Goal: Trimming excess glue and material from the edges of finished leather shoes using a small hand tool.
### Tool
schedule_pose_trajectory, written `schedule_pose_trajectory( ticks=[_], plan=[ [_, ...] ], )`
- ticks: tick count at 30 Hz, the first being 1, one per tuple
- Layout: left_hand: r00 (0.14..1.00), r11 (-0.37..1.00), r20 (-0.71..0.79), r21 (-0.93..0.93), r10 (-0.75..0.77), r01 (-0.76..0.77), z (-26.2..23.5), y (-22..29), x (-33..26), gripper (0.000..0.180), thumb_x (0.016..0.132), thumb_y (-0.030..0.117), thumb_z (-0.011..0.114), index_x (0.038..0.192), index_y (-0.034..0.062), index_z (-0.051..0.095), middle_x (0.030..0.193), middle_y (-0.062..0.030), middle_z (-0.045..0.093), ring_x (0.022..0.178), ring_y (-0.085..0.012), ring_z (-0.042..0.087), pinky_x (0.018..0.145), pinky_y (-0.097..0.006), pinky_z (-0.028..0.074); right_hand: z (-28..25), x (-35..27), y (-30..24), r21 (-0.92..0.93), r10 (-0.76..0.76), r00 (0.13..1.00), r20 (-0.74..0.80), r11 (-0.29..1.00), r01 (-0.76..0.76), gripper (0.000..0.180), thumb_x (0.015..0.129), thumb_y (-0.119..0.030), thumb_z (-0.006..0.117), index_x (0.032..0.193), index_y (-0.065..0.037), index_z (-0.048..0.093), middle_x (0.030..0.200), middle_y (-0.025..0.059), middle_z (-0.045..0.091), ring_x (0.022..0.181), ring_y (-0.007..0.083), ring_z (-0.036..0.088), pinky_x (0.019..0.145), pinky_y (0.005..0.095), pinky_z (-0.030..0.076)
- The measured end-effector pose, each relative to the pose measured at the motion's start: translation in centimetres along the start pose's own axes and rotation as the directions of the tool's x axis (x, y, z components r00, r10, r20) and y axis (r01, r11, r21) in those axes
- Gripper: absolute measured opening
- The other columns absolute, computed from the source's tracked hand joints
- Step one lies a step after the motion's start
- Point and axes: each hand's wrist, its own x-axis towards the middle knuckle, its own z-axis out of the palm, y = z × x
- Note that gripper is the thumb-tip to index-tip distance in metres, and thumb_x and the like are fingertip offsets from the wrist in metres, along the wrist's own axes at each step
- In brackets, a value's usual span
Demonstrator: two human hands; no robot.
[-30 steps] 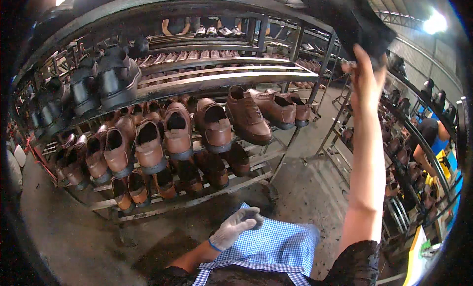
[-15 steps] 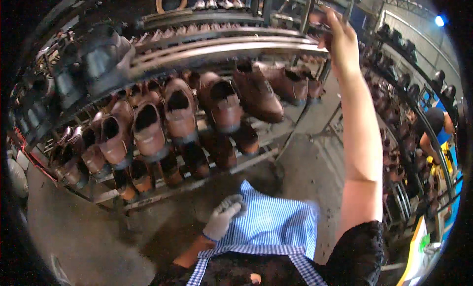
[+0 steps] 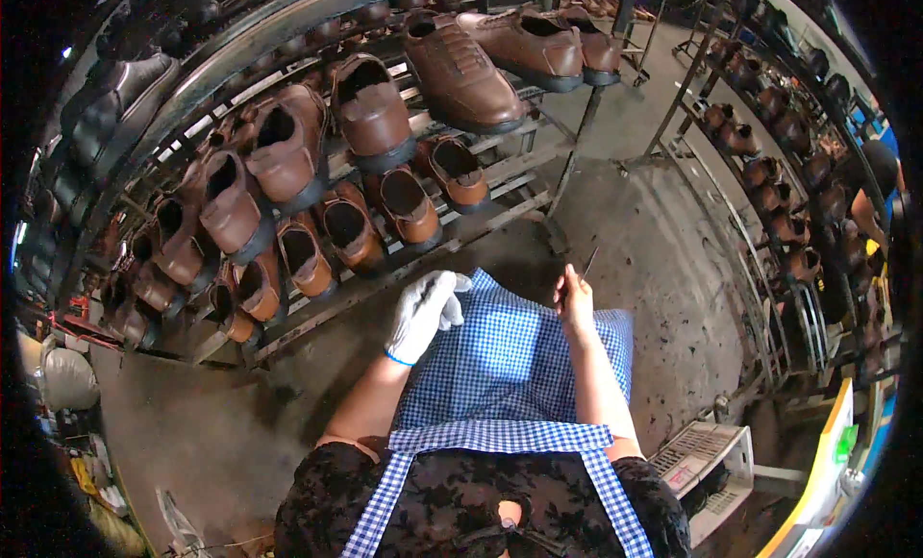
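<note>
My left hand (image 3: pixel 423 313), in a white glove with a blue cuff edge, is raised before the apron with its fingers curled; whatever they may hold is hidden. Bare and closed, my right hand (image 3: pixel 574 303) grips a thin dark pointed tool (image 3: pixel 591 258) that sticks up past the fingers; its exact kind is too small to tell. A blue-and-white checked apron (image 3: pixel 490 356) hangs between both hands. Neither hand touches the shoes. Closest ahead are a brown lace-up shoe (image 3: pixel 461 77) on the upper tier and a tan-brown shoe (image 3: pixel 457 169) on the tier below.
A metal rack (image 3: pixel 567 164) carrying rows of brown shoes fills the front and left. Black shoes (image 3: pixel 120 101) sit higher at the left. Another shoe rack (image 3: pixel 769 260) runs along the right, with a person (image 3: pixel 880 173) beyond it. A pale plastic crate (image 3: pixel 707 462) stands lower right.
My right arm has come down from the high rack bar to the apron, and the thin tool now shows in that hand. My left hand has risen slightly. The view has tilted downward.
</note>
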Motion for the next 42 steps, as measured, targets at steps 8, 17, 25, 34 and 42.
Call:
schedule_pose_trajectory(
  ticks=[8, 17, 25, 34, 42],
  plan=[
    [0.983, 0.931, -0.058, 0.334, 0.176, -0.147, 2.4, 2.4, 4.6, 0.033, 0.097, 0.029, 0.046, 0.111, 0.0029, 0.062, 0.072, -0.0046, 0.066, 0.063, -0.0102, 0.061, 0.057, -0.023, 0.048, -5.5, 0.1, 3.6, 0.059, 0.112, 0.975, -0.192, 0.993, -0.103, 0.048, 0.095, -0.048, 0.046, 0.062, -0.014, 0.043, 0.049, 0.0021, 0.047, 0.035, 0.0110, 0.037, 0.033, 0.0241, 0.025],
    [0.779, 0.524, 0.256, 0.616, 0.572, -0.588, 9.0, 4.9, 11.8, 0.048, 0.083, 0.014, 0.064, 0.128, 0.0049, 0.049, 0.119, -0.0149, 0.059, 0.109, -0.0266, 0.058, 0.094, -0.034, 0.045, -7.4, 0.3, 3.2, 0.117, 0.189, 0.968, -0.162, 0.978, -0.172, 0.047, 0.096, -0.051, 0.041, 0.067, -0.015, 0.048, 0.056, 0.0004, 0.051, 0.038, 0.0093, 0.038, 0.032, 0.0223, 0.022],
    [0.361, -0.136, 0.213, 0.965, 0.908, -0.226, 14.3, 16.0, 23.9, 0.067, 0.082, 0.029, 0.060, 0.138, 0.0046, 0.034, 0.137, -0.0191, 0.040, 0.119, -0.0346, 0.046, 0.103, -0.044, 0.036, -5.1, 0.2, 2.8, 0.034, 0.231, 0.972, 0.036, 0.972, -0.233, 0.043, 0.095, -0.044, 0.048, 0.068, -0.010, 0.053, 0.057, 0.0025, 0.054, 0.042, 0.0102, 0.040, 0.040, 0.0238, 0.030],
    [0.689, -0.029, 0.212, 0.963, 0.693, -0.268, 14.0, 18.5, 23.2, 0.039, 0.079, 0.044, 0.054, 0.080, 0.0076, 0.068, 0.076, -0.0132, 0.067, 0.077, -0.0319, 0.064, 0.073, -0.047, 0.048, -7.3, 1.3, 4.0, 0.056, 0.118, 0.993, 0.026, 0.991, -0.120, 0.032, 0.091, -0.039, 0.058, 0.077, -0.011, 0.057, 0.058, -0.0021, 0.054, 0.042, 0.0045, 0.039, 0.036, 0.0193, 0.027],
    [0.564, 0.500, 0.066, 0.386, 0.823, -0.775, 16.0, 10.4, 6.6, 0.028, 0.085, 0.028, 0.066, 0.091, 0.0007, 0.064, 0.077, -0.0097, 0.062, 0.069, -0.0227, 0.061, 0.064, -0.030, 0.049, -6.4, -4.8, -2.7, -0.039, -0.413, 0.902, 0.128, 0.906, 0.421, 0.071, 0.083, -0.025, 0.069, 0.141, -0.006, 0.032, 0.093, 0.0014, 0.054, 0.062, 0.0037, 0.045, 0.051, 0.0166, 0.037]
  ],
)
